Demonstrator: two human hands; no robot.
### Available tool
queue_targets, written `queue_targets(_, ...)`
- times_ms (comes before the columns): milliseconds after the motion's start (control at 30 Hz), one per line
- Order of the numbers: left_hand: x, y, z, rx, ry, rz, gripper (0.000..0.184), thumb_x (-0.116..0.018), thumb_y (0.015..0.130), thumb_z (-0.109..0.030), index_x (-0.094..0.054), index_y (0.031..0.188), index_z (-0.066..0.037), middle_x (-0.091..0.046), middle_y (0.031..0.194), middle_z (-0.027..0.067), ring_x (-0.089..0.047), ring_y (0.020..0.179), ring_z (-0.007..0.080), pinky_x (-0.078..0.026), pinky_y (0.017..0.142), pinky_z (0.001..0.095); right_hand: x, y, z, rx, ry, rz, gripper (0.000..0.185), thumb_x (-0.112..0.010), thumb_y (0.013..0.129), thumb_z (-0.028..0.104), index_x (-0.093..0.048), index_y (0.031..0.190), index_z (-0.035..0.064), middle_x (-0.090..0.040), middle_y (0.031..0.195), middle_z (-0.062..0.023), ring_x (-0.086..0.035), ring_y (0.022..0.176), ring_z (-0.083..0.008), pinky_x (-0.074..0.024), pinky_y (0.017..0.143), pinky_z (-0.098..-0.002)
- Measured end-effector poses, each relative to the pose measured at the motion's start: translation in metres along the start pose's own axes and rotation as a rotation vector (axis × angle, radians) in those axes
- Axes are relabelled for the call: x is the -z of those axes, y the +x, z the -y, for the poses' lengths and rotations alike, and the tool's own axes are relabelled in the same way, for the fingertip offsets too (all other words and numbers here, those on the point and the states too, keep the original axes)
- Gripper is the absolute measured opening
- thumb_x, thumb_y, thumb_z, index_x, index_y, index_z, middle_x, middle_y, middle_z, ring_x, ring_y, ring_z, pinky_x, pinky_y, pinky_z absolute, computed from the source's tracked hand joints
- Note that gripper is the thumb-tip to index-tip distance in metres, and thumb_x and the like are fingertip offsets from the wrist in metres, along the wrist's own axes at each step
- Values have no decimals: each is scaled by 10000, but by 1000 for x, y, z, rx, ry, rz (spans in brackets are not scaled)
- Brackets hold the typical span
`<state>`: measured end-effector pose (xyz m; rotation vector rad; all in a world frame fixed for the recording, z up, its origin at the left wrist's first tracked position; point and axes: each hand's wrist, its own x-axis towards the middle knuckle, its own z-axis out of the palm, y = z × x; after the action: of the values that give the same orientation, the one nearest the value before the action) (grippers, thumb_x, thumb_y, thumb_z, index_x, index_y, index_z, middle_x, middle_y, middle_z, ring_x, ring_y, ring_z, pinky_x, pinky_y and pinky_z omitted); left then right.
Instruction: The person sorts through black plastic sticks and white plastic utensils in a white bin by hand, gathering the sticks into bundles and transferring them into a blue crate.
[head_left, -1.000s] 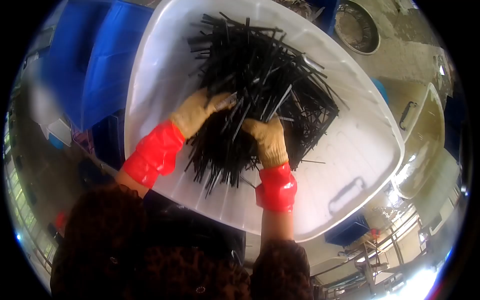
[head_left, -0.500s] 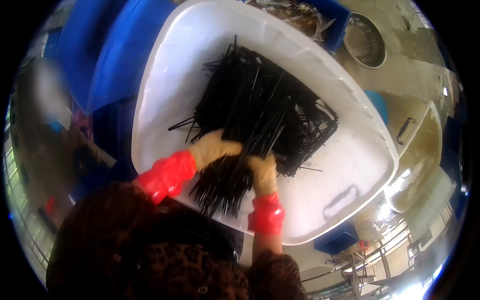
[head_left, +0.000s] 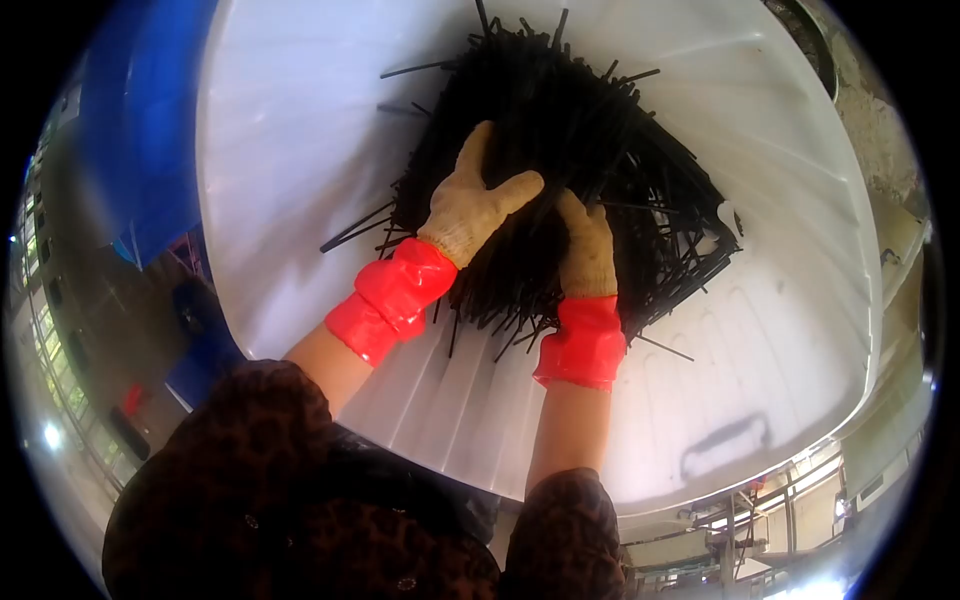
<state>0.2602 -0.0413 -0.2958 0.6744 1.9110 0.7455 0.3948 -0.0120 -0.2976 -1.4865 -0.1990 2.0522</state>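
Thin black rods (head_left: 560,100) lie in a thick tangled heap inside a large white tub (head_left: 300,130). Both my hands wear beige gloves with shiny red cuffs. My left hand (head_left: 475,205) rests over the left side of the heap, its thumb and a finger spread wide apart. Just to the right, my right hand (head_left: 588,245) is closed against the rods, thumb on top, with the other fingertips partly hidden among them. Between the two hands a bundle of rod ends points down toward me. Several rods stick out past the heap's edges.
The tub's rim curves close in front of my body. A blue container (head_left: 150,130) stands beyond it on the left. At the lower right, metal frames (head_left: 745,515) show outside the tub, and a dark handle shape (head_left: 725,440) shows through its wall.
Both hands have moved forward over the heap, carrying the bundle of black rods away from my body. My left fingers have spread. The view has come closer to the tub.
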Motion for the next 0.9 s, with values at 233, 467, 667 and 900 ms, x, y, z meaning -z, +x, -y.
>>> queue_targets(233, 4, 31, -21, 163, 242, 255, 831, -667, 640, -403, -302, 1231, 53, -495, 1110, 203, -473, 1042, 286, -357, 895, 298, 1, 40, 4, 236, -488, 69, 333, -586, 704, 118, -536, 1003, -20, -569, 946, -81, -540, 844, -166, -432, 761, -254)
queue_targets(467, 21, -15, -45, 249, -84, 375, 669, -673, 645, -266, -387, 1163, 49, -537, 1048, 143, -508, 981, 235, -378, 861, 272, 27, 12, -35, 564, -748, 234, 177, -519, 745, 22, -562, 913, -16, -549, 952, -130, -558, 807, -215, -450, 725, -269)
queue_targets(667, 61, -90, -92, 299, -252, 507, 699, -707, 645, -203, -352, 1207, 12, -489, 1091, 83, -437, 1008, 153, -334, 902, 269, -41, -124, 38, 153, -716, 8, 307, -476, 827, 240, -555, 996, -3, -561, 987, -160, -537, 929, -276, -420, 792, -299)
queue_targets(900, 57, -50, -178, 33, 154, 468, 604, -716, 604, -227, -454, 1084, 31, -570, 969, 105, -523, 878, 165, -407, 817, 269, -39, -107, 78, 645, -1034, -11, 202, -432, 797, 64, -592, 885, -22, -602, 801, -184, -582, 757, -315, -457, 678, -337)
